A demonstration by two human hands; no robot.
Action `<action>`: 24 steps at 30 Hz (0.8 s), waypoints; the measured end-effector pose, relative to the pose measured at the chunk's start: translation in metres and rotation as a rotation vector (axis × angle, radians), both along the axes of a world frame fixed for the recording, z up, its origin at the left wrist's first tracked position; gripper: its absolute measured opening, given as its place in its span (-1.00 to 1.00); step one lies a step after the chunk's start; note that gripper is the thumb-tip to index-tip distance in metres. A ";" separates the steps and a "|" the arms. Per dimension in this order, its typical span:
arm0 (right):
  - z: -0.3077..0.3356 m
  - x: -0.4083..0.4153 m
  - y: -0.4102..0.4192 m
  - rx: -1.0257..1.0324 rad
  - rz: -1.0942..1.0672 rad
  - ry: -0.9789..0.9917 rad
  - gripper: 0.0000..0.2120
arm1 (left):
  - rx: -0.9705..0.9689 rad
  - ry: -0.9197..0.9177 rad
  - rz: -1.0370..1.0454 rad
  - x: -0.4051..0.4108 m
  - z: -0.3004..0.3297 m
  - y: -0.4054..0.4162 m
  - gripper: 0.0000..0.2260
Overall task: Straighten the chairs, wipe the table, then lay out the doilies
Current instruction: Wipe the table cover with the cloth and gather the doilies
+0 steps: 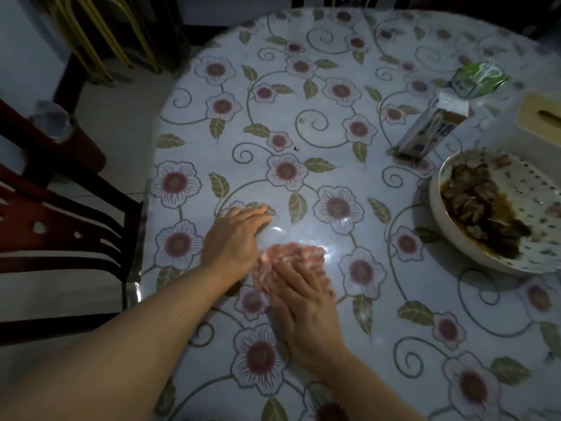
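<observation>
A round table (pixel 303 95) wears a glossy floral plastic cover. On its near left part lies a pink and white cloth (pixel 291 253). My right hand (pixel 303 308) lies flat on the cloth's near side, fingers straight, pressing it to the table. My left hand (pixel 233 238) rests flat on the cover just left of the cloth, fingers straight and pointing right. A dark red wooden chair (pixel 57 220) stands against the table's left edge. No doilies show in view.
A patterned bowl of dark saucy food (pixel 498 211) sits at the right edge. Behind it stand a white carton (pixel 431 129), a green and white carton (pixel 476 79) and a pale box (pixel 540 115). Folded yellow-framed chairs (pixel 106 34) lean at the back left.
</observation>
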State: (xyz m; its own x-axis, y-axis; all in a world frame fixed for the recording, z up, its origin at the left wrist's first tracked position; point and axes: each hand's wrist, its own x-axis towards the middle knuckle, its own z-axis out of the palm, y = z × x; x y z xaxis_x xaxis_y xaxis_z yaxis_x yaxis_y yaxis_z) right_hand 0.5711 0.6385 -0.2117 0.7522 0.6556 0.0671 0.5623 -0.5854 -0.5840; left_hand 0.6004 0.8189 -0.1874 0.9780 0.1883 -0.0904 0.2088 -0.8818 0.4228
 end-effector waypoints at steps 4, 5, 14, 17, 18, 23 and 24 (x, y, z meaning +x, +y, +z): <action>0.005 0.056 -0.001 0.078 -0.222 -0.021 -0.80 | -0.030 -0.038 0.018 0.001 -0.001 0.004 -0.54; 0.006 0.075 0.002 0.052 -0.305 -0.023 -0.77 | -0.035 -0.047 0.013 0.002 -0.002 0.006 -0.55; 0.001 0.006 0.004 -0.082 0.084 -0.179 -0.55 | -0.048 -0.085 -0.050 -0.003 -0.007 0.011 -0.52; 0.003 0.050 -0.009 -0.055 0.008 -0.101 -0.67 | -0.036 -0.047 -0.067 -0.003 -0.006 0.012 -0.55; 0.007 0.064 -0.006 -0.031 -0.122 -0.029 -0.69 | -0.039 -0.039 -0.071 -0.003 -0.006 0.012 -0.56; 0.018 0.032 0.011 0.196 -0.419 0.285 -0.65 | -0.032 -0.030 -0.116 -0.016 -0.005 0.015 -0.57; 0.015 0.011 0.013 0.192 -0.348 0.264 -0.65 | -0.014 -0.034 -0.124 -0.022 -0.004 0.015 -0.57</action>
State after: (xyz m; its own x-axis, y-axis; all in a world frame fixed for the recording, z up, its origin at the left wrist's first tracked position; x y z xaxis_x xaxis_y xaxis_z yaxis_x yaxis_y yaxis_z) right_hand 0.5822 0.6514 -0.1966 0.9326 0.3557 -0.0605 0.1697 -0.5803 -0.7965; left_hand 0.5783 0.8340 -0.1913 0.9962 0.0647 -0.0583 0.0838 -0.8941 0.4399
